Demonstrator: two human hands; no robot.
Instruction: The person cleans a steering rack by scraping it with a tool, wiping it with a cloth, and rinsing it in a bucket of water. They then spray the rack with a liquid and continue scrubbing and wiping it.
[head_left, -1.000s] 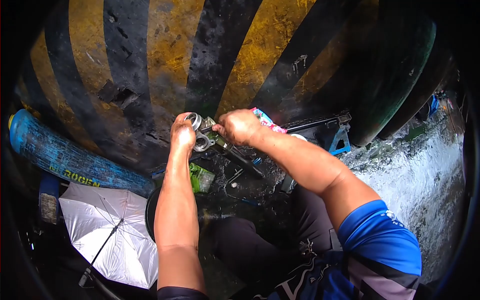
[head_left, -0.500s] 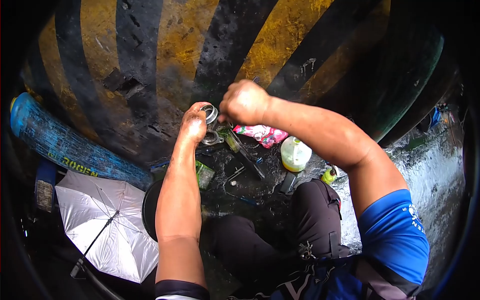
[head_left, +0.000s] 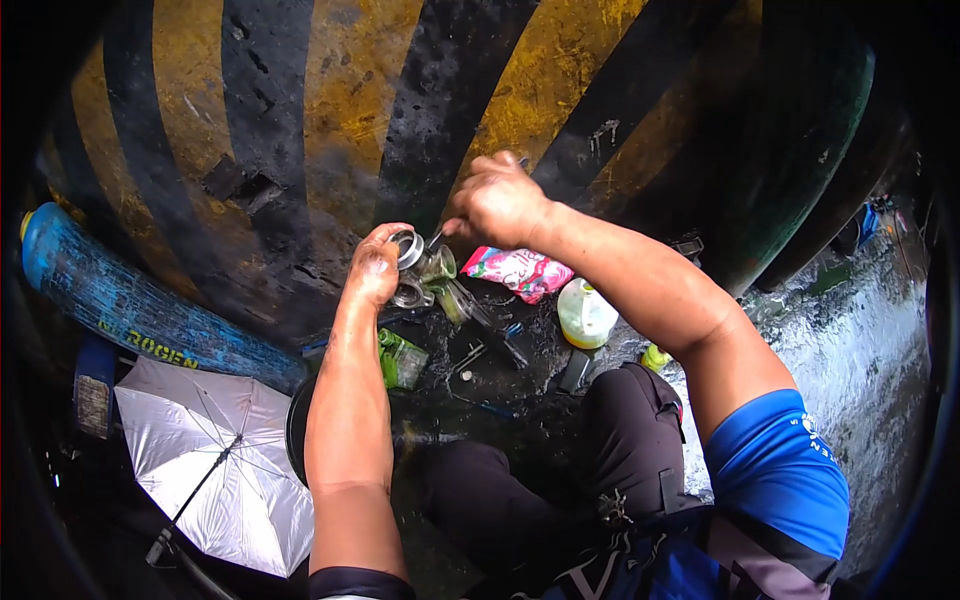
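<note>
My left hand [head_left: 376,268] is closed around a round metal ring part [head_left: 406,250], its opening facing up and to the right. Just to the right, my right hand [head_left: 500,205] is a fist around a slim tool [head_left: 434,240]. The tool's thin metal end points at the ring, and a dark bit of it shows above the knuckles; the rest is hidden in my fingers. Below the ring are another round metal part [head_left: 410,295] and a clear plastic cup-like piece [head_left: 438,265]. A pink printed packet [head_left: 520,272] lies under my right wrist.
A jug of yellow liquid [head_left: 587,315] stands in front of my knee, by a green packet [head_left: 402,358] and small tools on the wet dark floor. Left are an open silver umbrella [head_left: 215,450] and a blue cylinder [head_left: 150,290]. A yellow-and-black striped surface [head_left: 350,90] rises ahead.
My left hand and the ring have shifted slightly left and down. My right hand has turned a little, and the tool's thin end now shows beside the ring.
</note>
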